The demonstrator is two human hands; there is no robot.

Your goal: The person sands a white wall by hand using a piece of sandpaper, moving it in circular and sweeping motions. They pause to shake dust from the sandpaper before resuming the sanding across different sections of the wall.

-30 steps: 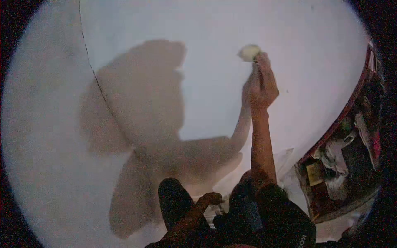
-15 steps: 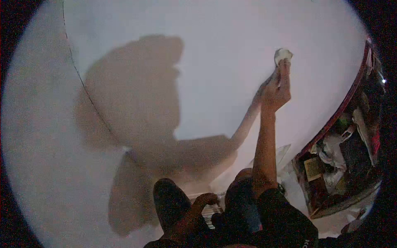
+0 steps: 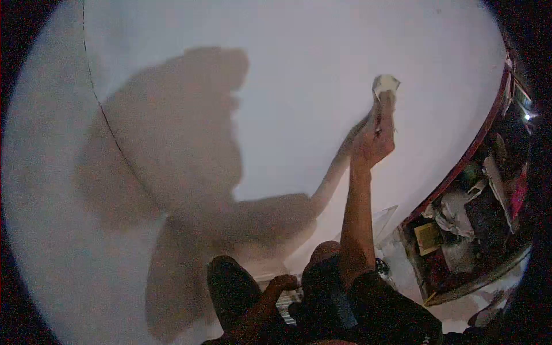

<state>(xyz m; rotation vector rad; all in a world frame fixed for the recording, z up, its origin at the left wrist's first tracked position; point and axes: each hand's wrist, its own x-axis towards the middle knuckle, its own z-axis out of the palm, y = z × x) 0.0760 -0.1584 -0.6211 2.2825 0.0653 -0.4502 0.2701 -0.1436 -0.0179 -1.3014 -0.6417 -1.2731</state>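
My right hand (image 3: pixel 375 135) reaches up with the arm stretched out. Its fingers press a pale, squarish pad or folded sheet (image 3: pixel 385 84) against the white wall (image 3: pixel 299 115); the exact kind of sheet cannot be made out. My left hand (image 3: pixel 284 283) is low, close to my knees, with the fingers curled. Beside it shows a light striped surface (image 3: pixel 286 307). The image is too dark to show what, if anything, the left fingers hold.
A large shadow of my head and arm (image 3: pixel 172 138) falls on the wall. A thin dark crack line (image 3: pixel 109 126) runs down its left part. On the right, past a dark red edge (image 3: pixel 460 169), lies a box (image 3: pixel 428 299) of crumpled clutter with a yellowish square piece (image 3: pixel 428 238).
My right hand and the pale sheet have shifted slightly left and down in view. The camera has turned a little, moving the shadow and the clutter left. The left hand stays low.
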